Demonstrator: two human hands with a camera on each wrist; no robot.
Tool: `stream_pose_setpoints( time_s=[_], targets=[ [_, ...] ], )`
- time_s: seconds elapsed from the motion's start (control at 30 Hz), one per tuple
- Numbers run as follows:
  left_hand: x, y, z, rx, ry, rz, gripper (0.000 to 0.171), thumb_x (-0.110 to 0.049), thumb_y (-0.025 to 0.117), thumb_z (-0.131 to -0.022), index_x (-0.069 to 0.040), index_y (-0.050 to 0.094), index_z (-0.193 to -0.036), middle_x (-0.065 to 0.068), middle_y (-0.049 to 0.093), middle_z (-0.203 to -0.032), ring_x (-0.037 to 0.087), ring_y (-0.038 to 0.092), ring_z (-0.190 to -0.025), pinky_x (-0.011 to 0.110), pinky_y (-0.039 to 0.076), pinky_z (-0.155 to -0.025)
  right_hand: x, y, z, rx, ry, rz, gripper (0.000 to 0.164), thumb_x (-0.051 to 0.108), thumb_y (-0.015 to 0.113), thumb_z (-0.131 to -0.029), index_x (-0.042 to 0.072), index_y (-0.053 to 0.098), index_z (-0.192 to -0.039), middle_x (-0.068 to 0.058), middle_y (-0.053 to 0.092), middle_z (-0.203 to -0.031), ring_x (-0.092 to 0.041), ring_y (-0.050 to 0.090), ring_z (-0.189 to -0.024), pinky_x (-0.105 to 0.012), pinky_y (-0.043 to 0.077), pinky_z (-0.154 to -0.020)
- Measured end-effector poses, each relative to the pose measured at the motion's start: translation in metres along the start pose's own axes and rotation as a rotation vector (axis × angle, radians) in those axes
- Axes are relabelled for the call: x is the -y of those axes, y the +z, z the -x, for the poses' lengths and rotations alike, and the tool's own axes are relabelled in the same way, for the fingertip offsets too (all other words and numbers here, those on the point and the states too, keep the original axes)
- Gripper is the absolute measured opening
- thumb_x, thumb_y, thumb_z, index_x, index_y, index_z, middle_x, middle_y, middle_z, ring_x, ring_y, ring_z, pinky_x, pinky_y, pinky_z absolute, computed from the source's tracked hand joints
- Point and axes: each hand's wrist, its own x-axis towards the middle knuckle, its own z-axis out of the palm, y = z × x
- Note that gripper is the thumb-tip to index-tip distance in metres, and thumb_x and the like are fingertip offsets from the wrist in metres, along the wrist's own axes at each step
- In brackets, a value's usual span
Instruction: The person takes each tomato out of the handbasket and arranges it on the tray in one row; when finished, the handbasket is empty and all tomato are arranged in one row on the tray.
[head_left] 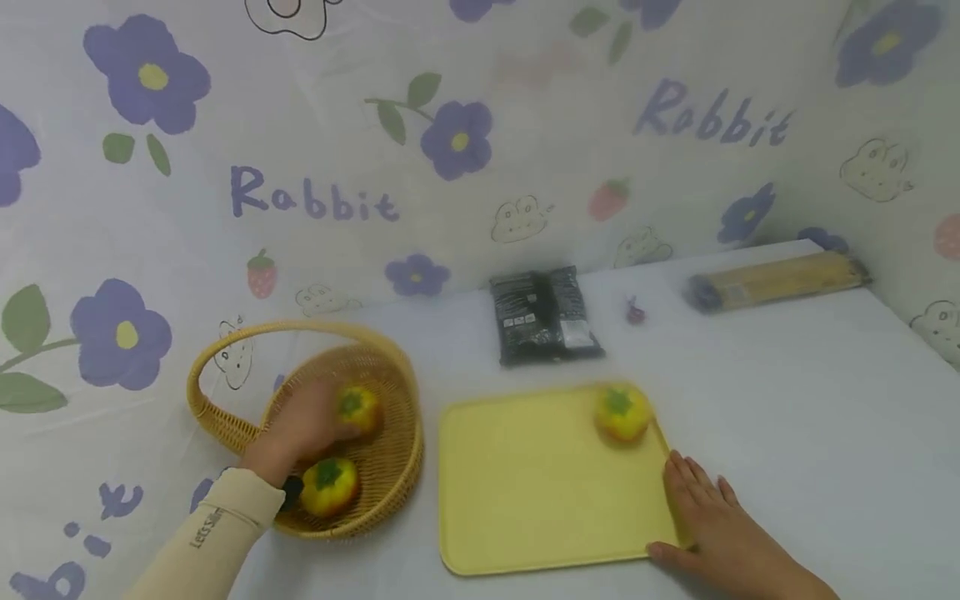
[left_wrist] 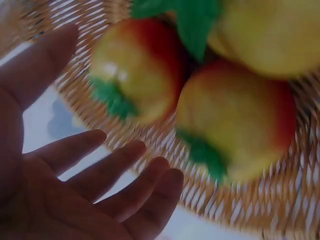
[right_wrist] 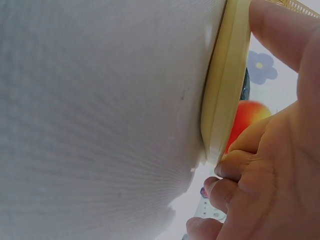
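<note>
My left hand (head_left: pixel 315 417) reaches down into a wicker basket (head_left: pixel 401 467). In the left wrist view its fingers (left_wrist: pixel 127 170) are spread and relaxed, with a gap between them and the fruit. A yellow-red persimmon (head_left: pixel 360 410) with a green leafy top lies just beside the hand, and another persimmon (head_left: pixel 330 487) sits nearer the front. Three such fruits show in the left wrist view, one partly cut off. My right hand (head_left: pixel 712 521) rests at the right edge of a yellow tray (head_left: pixel 551 492), fingers extended, thumb at its near corner. One more persimmon (head_left: pixel 622 414) sits in the tray's far right corner.
Behind the tray lies a black packet (head_left: pixel 543 317). A small dark red item (head_left: pixel 634 312) is to its right, too blurred to name. Farther right is a long yellowish package (head_left: pixel 780 282). The basket's tall handle (head_left: pixel 300 327) arches at the back left, near the printed cloth wall.
</note>
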Motion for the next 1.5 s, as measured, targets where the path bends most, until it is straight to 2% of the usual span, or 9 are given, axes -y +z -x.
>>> stream_pose_setpoints(
  time_s=[0.1,0.2,0.3,0.7,0.97,1.13,1.3,1.4,1.5],
  targets=[
    [0.006,0.012,-0.012,0.006,-0.005,0.004,0.064,-0.027,0.078,-0.077,0.004,0.053,-0.127,0.02,0.061,-0.119,0.036,0.056,-0.11,0.052,0.043,-0.098,0.001,0.003,0.001,-0.004,-0.007,-0.005,0.104,0.065,0.058,-0.082,-0.005,0.02,-0.15,-0.024,0.012,-0.158,-0.046,0.013,-0.144,-0.065,0.007,-0.112],
    [0.007,0.018,-0.02,-0.01,-0.014,-0.072,0.054,-0.026,0.081,-0.071,0.003,0.061,-0.111,0.015,0.065,-0.101,0.03,0.059,-0.093,0.048,0.048,-0.087,0.004,0.005,0.001,-0.007,-0.007,-0.006,0.103,0.066,0.057,-0.083,-0.003,0.021,-0.15,-0.021,0.012,-0.159,-0.044,0.013,-0.145,-0.061,0.005,-0.115],
    [0.009,0.02,-0.023,-0.017,-0.039,-0.111,0.051,-0.025,0.083,-0.069,0.003,0.062,-0.106,0.015,0.065,-0.096,0.028,0.059,-0.088,0.047,0.049,-0.083,0.007,0.005,0.001,-0.018,-0.016,0.014,0.102,0.066,0.056,-0.083,-0.002,0.022,-0.15,-0.021,0.014,-0.159,-0.044,0.015,-0.144,-0.061,0.009,-0.114],
    [0.01,0.028,-0.02,-0.075,-0.004,-0.007,0.062,-0.015,0.082,-0.07,0.006,0.057,-0.123,0.024,0.062,-0.118,0.04,0.056,-0.11,0.054,0.044,-0.097,0.006,0.002,0.005,-0.031,-0.003,0.052,0.102,0.066,0.057,-0.082,-0.002,0.023,-0.15,-0.021,0.014,-0.159,-0.044,0.016,-0.144,-0.068,0.017,-0.108],
    [0.0,0.017,-0.012,-0.033,-0.026,-0.014,0.066,-0.023,0.081,-0.073,0.007,0.055,-0.126,0.024,0.059,-0.12,0.038,0.056,-0.108,0.053,0.045,-0.094,0.005,0.0,0.007,-0.057,-0.004,0.087,0.102,0.065,0.057,-0.083,-0.004,0.024,-0.149,-0.022,0.016,-0.158,-0.045,0.018,-0.143,-0.069,0.02,-0.107],
    [-0.033,-0.017,0.013,0.013,-0.002,-0.041,0.069,-0.029,0.081,-0.073,0.008,0.056,-0.126,0.026,0.059,-0.122,0.04,0.055,-0.109,0.055,0.044,-0.094,0.003,0.001,0.01,-0.062,-0.005,0.102,0.103,0.067,0.056,-0.082,-0.004,0.024,-0.149,-0.023,0.017,-0.158,-0.046,0.02,-0.142,-0.069,0.021,-0.106],
    [-0.099,-0.046,0.045,0.12,0.096,-0.014,0.068,-0.035,0.087,-0.065,-0.005,0.063,-0.12,0.012,0.066,-0.114,0.03,0.06,-0.102,0.047,0.049,-0.089,0.0,-0.002,0.012,-0.062,0.004,0.112,0.103,0.067,0.056,-0.083,-0.003,0.023,-0.149,-0.022,0.016,-0.158,-0.045,0.018,-0.143,-0.069,0.02,-0.107],
    [-0.144,-0.037,0.053,0.158,0.185,0.046,0.06,-0.03,0.089,-0.061,-0.012,0.067,-0.114,0.0,0.066,-0.106,0.017,0.059,-0.094,0.04,0.049,-0.086,0.001,-0.004,0.012,-0.064,-0.006,0.105,0.101,0.066,0.056,-0.083,-0.003,0.023,-0.15,-0.022,0.015,-0.158,-0.044,0.017,-0.144,-0.069,0.019,-0.108],
    [-0.18,-0.008,0.036,0.128,0.287,0.084,0.054,-0.022,0.088,-0.062,-0.011,0.068,-0.11,0.0,0.065,-0.106,0.017,0.059,-0.093,0.038,0.049,-0.087,0.002,-0.005,0.011,-0.078,-0.034,0.101,0.098,0.063,0.056,-0.085,-0.004,0.024,-0.149,-0.023,0.017,-0.157,-0.046,0.019,-0.143,-0.07,0.02,-0.106]
  ],
)
